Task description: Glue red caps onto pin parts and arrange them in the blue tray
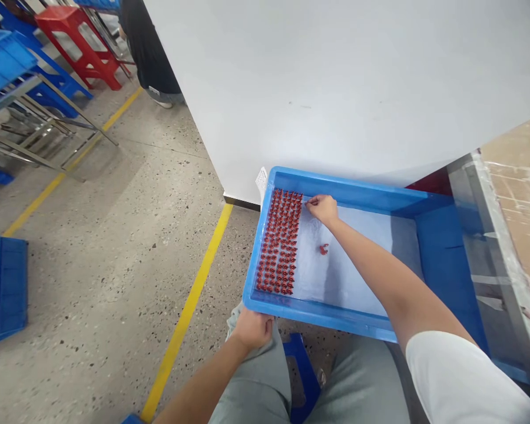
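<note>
A blue plastic tray [335,318] with a pale lining lies in front of me, its near left corner over my knee. Small dark-red pointed pieces [280,241] stand in close rows along its left end. My right hand [322,208] reaches into the tray, fingertips pinched together just right of the far end of the rows. Whatever is in the pinch is too small to make out. A few loose red pieces [324,249] lie on the lining below that hand. My left hand [252,330] is closed at the tray's near left corner, against my knee; its finger pads are hidden.
A white panel [335,88] rises behind the tray. To the right is a metal-edged worktop [521,206]. Blue crates [4,288], a red stool [79,44], a metal stand [48,123] and a seated person [152,53] are at the left. Yellow lines [189,300] mark the floor.
</note>
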`<state>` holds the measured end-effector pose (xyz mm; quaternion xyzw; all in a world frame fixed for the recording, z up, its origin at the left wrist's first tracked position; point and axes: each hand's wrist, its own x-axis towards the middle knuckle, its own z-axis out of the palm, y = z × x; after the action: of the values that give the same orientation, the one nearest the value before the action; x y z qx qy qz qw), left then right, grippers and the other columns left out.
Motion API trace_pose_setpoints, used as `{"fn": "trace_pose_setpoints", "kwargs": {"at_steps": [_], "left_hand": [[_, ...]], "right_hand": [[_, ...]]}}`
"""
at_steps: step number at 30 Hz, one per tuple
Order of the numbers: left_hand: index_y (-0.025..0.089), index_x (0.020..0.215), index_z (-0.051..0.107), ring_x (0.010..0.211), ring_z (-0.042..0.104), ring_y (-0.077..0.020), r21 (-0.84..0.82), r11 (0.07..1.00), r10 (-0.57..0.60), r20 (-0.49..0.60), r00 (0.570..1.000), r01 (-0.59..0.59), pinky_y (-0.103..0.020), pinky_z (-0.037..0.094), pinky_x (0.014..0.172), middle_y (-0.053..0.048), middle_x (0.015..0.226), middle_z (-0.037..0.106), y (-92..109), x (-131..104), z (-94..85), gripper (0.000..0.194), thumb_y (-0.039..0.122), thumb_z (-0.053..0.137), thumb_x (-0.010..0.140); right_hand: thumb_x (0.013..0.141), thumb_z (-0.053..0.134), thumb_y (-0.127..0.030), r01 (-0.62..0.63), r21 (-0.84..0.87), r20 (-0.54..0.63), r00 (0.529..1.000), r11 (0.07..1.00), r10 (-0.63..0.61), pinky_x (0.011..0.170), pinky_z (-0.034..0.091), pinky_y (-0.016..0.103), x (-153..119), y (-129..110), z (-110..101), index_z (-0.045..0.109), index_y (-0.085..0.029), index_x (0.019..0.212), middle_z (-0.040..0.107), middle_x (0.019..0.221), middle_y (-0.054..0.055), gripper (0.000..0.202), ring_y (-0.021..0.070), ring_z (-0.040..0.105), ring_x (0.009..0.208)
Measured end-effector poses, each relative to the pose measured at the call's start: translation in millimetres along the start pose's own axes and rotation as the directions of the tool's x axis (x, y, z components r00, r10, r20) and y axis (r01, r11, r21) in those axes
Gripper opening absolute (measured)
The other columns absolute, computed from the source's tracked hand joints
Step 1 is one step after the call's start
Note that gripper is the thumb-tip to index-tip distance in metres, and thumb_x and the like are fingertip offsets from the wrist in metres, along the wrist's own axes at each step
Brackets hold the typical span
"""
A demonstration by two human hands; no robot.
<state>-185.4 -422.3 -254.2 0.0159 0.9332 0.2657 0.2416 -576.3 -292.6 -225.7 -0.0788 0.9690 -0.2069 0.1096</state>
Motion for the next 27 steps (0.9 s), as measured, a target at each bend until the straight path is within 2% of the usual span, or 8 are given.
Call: {"fn": "trace_pose_setpoints", "kwargs": {"at_steps": [2,6,9,13,17,20,23,27], "left_hand": [[0.022,0.078,0.071,0.096,0.062,-0.0269,-0.001,1.0,0.001,0.004,1.0,-0.001,-0.037,0.041,0.085,-0.009,0.092,0.07,0.0,-0.2,-0.2,0.025,0.021,0.046,0.083],[0.023,0.077,0.071,0.093,0.062,-0.0259,-0.005,1.0,0.001,0.009,1.0,-0.001,-0.036,0.042,0.082,-0.008,0.089,0.07,0.8,-0.7,-1.5,0.027,0.021,0.046,0.083],[0.023,0.076,0.071,0.09,0.063,-0.0248,-0.009,1.0,0.008,0.006,1.0,-0.008,-0.035,0.042,0.082,-0.007,0.086,0.07,2.4,-1.4,-3.6,0.026,0.02,0.046,0.083],[0.024,0.078,0.072,0.088,0.063,-0.0236,-0.009,1.0,0.011,-0.005,1.0,-0.011,-0.035,0.043,0.083,-0.005,0.083,0.07,4.4,-3.5,-5.6,0.027,0.02,0.045,0.083],[0.023,0.08,0.072,0.087,0.063,-0.0235,-0.003,1.0,-0.002,-0.013,1.0,0.002,-0.034,0.044,0.082,-0.005,0.084,0.071,5.3,-5.6,-4.3,0.027,0.019,0.046,0.083],[0.023,0.08,0.072,0.087,0.064,-0.0233,-0.001,1.0,-0.006,-0.018,1.0,0.006,-0.034,0.044,0.083,-0.005,0.085,0.071,6.1,-5.5,-3.0,0.026,0.019,0.046,0.083],[0.023,0.079,0.072,0.087,0.064,-0.0232,0.0,1.0,-0.005,-0.018,1.0,0.005,-0.034,0.045,0.083,-0.005,0.084,0.071,7.1,-4.6,-3.3,0.026,0.019,0.047,0.083],[0.023,0.079,0.072,0.085,0.064,-0.0227,-0.001,1.0,-0.002,-0.014,1.0,0.002,-0.033,0.045,0.081,-0.005,0.084,0.071,7.8,-4.4,-5.3,0.027,0.019,0.046,0.083]], "right_hand": [[0.08,0.059,-0.038,-0.02,-0.043,0.049,0.999,0.999,0.023,0.079,0.051,0.028,-8.4,9.6,-10.1,0.075,-0.022,0.092,0.075,0.085,0.004,0.026,0.0204,0.07,0.085],[0.076,0.065,-0.045,-0.069,-0.12,0.242,0.965,0.99,0.097,0.063,0.048,0.024,-39.6,36.2,-28.2,0.074,-0.018,0.07,0.067,0.054,0.003,0.029,0.0161,0.064,0.058],[0.074,0.067,-0.049,-0.112,-0.152,0.333,0.93,0.982,0.157,0.054,0.044,0.023,-65.9,51.1,-32.8,0.073,-0.018,0.064,0.064,0.049,0.003,0.034,0.0141,0.06,0.052],[0.07,0.071,-0.052,-0.156,-0.159,0.354,0.913,0.975,0.204,0.049,0.041,0.023,-85.9,56.9,-32.4,0.074,-0.018,0.066,0.065,0.05,0.003,0.034,0.0145,0.059,0.052],[0.071,0.07,-0.055,-0.191,-0.146,0.309,0.923,0.971,0.228,0.05,0.043,0.023,-88.1,59.2,-34.5,0.073,-0.017,0.068,0.066,0.052,0.004,0.038,0.0149,0.06,0.053],[0.072,0.069,-0.054,-0.23,-0.123,0.339,0.904,0.965,0.259,0.05,0.045,0.023,-87.4,63.3,-34.8,0.072,-0.016,0.062,0.065,0.05,0.004,0.039,0.0141,0.058,0.048],[0.071,0.071,-0.05,-0.258,-0.045,0.394,0.883,0.965,0.255,0.047,0.045,0.022,-88.8,67.0,-29.6,0.073,-0.016,0.064,0.07,0.059,0.005,0.035,0.0115,0.056,0.046],[0.072,0.071,-0.045,-0.286,0.072,0.407,0.883,0.956,0.233,0.041,0.043,0.019,-90.2,69.4,-18.8,0.075,-0.013,0.074,0.075,0.075,0.007,0.032,0.0086,0.056,0.045]]}}
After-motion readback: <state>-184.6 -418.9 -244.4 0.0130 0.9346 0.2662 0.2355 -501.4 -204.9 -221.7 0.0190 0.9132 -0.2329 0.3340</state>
